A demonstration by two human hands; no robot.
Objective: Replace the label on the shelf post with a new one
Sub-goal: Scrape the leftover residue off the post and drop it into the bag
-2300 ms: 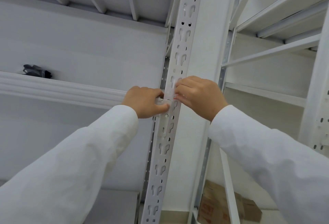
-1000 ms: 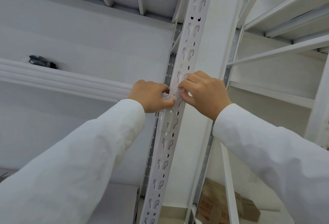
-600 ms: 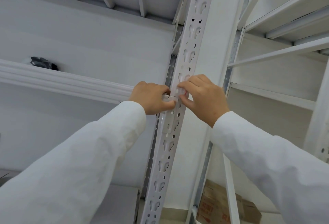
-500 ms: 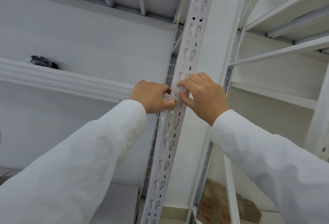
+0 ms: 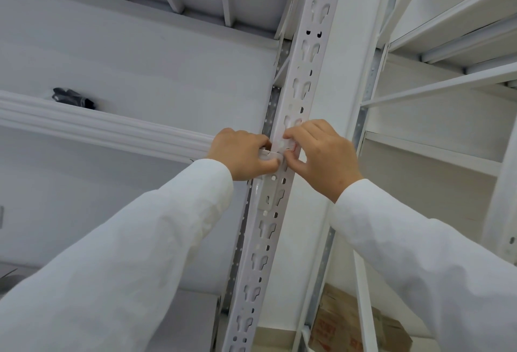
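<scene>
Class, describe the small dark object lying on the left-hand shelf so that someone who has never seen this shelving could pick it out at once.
Start at the perforated shelf post in the middle and follow the ribbed white shelf edge leftwards. Near its far end, the dark object lies on top of that shelf against the white back wall. It is the only black thing among white shelving.

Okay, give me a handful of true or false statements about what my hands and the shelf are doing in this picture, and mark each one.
1. Both hands meet at the perforated shelf post. True.
2. The left hand pinches a small white label at the post. True.
3. The right hand hangs idle away from the post. False: its fingertips pinch at the post's face.
4. A dark object lies on the upper left shelf. True.
5. The cardboard box sits on the top shelf. False: it sits low, at the lower right.
</scene>
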